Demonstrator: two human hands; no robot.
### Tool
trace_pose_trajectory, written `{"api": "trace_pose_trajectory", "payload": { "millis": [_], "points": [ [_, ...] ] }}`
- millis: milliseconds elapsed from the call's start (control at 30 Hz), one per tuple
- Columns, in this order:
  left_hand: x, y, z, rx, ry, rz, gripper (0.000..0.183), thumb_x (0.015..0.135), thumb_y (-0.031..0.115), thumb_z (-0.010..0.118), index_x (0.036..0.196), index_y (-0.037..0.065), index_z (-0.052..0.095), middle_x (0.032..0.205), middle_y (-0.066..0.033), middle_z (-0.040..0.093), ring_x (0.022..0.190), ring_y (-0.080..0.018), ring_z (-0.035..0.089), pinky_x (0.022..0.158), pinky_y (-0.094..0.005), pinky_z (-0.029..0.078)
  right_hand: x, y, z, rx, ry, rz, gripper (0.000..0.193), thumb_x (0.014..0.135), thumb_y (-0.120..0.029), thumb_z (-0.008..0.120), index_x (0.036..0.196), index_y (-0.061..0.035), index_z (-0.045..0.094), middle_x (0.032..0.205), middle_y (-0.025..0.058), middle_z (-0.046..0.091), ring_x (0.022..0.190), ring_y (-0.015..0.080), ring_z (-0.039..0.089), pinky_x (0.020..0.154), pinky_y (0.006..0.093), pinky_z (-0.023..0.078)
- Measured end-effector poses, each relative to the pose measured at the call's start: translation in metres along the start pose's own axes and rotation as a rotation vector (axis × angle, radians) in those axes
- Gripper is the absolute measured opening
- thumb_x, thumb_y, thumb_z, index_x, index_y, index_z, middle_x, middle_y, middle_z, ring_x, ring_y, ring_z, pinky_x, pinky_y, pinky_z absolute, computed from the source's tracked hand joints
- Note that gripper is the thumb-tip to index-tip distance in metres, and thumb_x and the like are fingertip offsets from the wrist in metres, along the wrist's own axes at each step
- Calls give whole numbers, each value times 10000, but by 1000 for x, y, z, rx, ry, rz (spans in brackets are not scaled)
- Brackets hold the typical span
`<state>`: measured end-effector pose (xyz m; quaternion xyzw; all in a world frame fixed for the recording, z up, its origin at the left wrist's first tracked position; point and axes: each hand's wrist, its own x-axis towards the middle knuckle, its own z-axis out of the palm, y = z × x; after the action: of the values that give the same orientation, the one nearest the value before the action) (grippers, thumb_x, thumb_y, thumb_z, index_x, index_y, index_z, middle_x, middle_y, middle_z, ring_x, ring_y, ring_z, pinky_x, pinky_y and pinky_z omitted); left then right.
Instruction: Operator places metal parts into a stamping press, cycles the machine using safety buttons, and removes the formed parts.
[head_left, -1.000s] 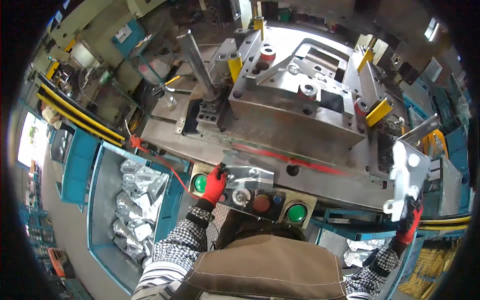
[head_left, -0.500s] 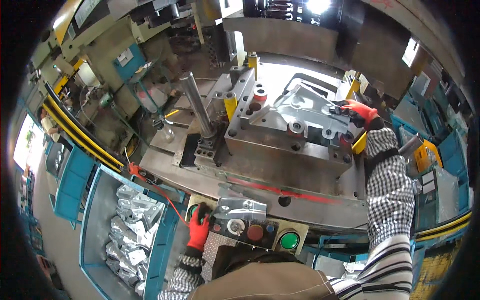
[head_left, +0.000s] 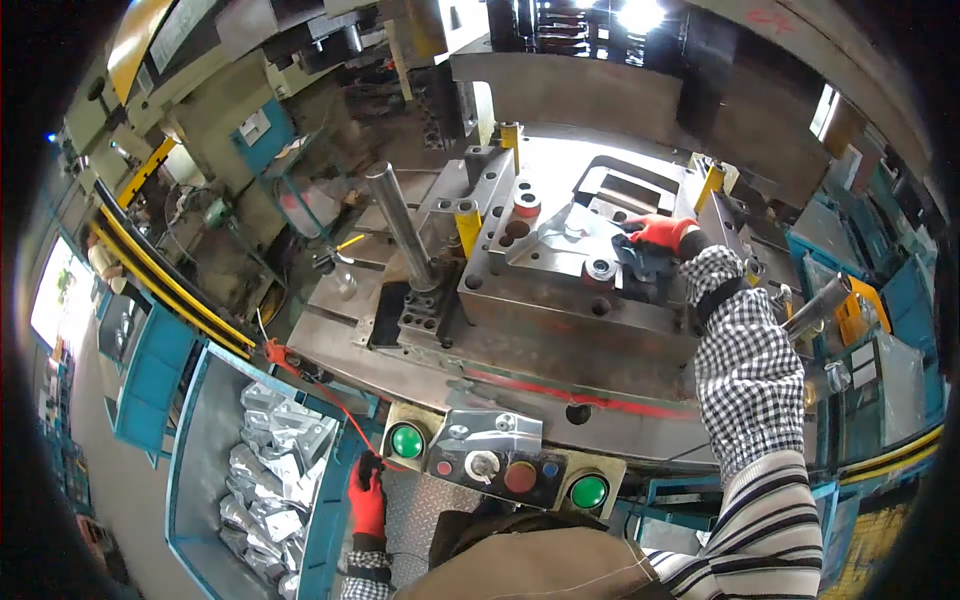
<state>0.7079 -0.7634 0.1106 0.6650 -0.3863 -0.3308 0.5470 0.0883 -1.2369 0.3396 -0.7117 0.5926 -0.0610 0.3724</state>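
My right hand, in a red glove with dark fingertips, grips the right edge of a bent sheet-metal part. The part lies tilted over the steel die block, and part of its edge is hidden by the fingers. Lower left, my left hand, gloved alike, hangs beside the control box's left green button, close to a thin red cord. Its dark fingers blur together, so their pose is unclear. Another formed metal part rests on top of the control box.
A blue bin with several metal parts stands at left. A steel guide post rises left of the die, and yellow posts stand around it. The press's upper block hangs above. A second green button sits at front right.
My right hand has moved left across the die, and the sheet-metal part has shifted left with it. My left hand has dropped away from the control box, uncovering the left green button.
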Motion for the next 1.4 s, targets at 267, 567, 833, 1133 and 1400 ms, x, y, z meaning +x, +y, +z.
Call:
{"api": "trace_pose_trajectory", "payload": {
  "millis": [267,567,833,1133,1400],
  "points": [
    [67,-13,28,111,-1,161,679,864,20,763,1487,33,495,1437,-161,591,1239,-288,627,1034,-371,498,-247,-75,119,139,112,-406,518,915,-363,722,1326,-61,633,1129,154,689,1015,237,637,894,377,518],
    [114,-103,0,29,-372,-296,1012,769,-22,830,1594,5,243,1260,-167,637,788,-181,667,574,-319,523,-319,114,439,306,255,-23,735,887,-409,771,1435,-13,484,1338,216,613,1335,353,530,1096,441,443],
    [120,-134,9,65,-323,-236,965,742,-65,798,1559,-36,286,1410,-192,559,1191,-273,625,998,-389,538,-300,104,512,857,596,127,792,783,-40,856,1450,-11,430,1355,139,609,1262,244,580,1082,398,469],
    [118,-126,17,21,-398,-116,778,811,-37,776,1471,-27,365,1256,-186,617,1077,-288,670,811,-399,614,-296,127,529,915,638,101,744,787,2,820,1433,-7,451,1345,141,619,1227,235,607,1065,393,486],
    [117,-115,19,59,-323,-197,891,731,-10,866,1487,-31,394,1343,-193,592,1152,-259,625,902,-368,580,-306,95,501,903,599,145,785,767,18,836,1437,-3,427,1363,131,609,1242,226,605,1045,387,513]
  ]
}}
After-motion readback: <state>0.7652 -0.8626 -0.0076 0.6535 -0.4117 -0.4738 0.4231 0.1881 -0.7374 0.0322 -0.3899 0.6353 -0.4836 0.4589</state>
